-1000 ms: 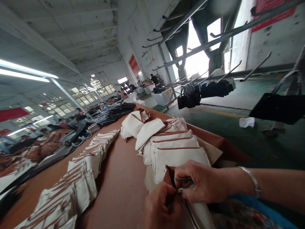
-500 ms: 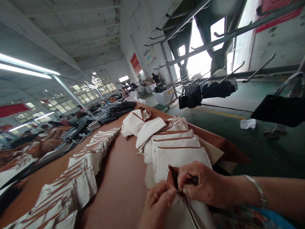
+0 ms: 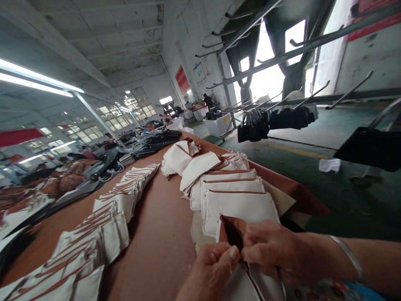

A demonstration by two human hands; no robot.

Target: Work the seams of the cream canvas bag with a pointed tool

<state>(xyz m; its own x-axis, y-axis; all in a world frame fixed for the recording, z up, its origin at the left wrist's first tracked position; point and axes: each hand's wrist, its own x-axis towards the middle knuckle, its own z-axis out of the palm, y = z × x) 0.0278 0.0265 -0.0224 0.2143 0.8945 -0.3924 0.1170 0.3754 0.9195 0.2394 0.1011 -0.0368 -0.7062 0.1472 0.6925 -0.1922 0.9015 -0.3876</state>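
Note:
A white pouch [image 3: 239, 285] with brown trim lies nearest me, its mouth spread enough to show a brown lining [image 3: 231, 229]. My left hand [image 3: 210, 269] pinches the near rim of that mouth between thumb and fingers. Right beside it, my right hand [image 3: 271, 247] is closed on the other side of the rim, the fingertips of both hands almost meeting. What else sits inside the right hand's fingers is hidden. Just beyond the hands, a row of matching white pouches [image 3: 239, 207] overlaps, touching the pouch I hold.
A long row of white pouches [image 3: 114, 240] runs along the left of the brown tabletop [image 3: 156, 251]. Black bags with grey handles [image 3: 159, 141] are piled at the far end. To the right stands a metal rack [image 3: 275, 62] with hanging black bags [image 3: 290, 118].
My right hand has turned, fingers curling down over the pouch rim; the dark object seen between its fingers earlier is now hidden. The pouch mouth gapes wider. The view has shifted slightly.

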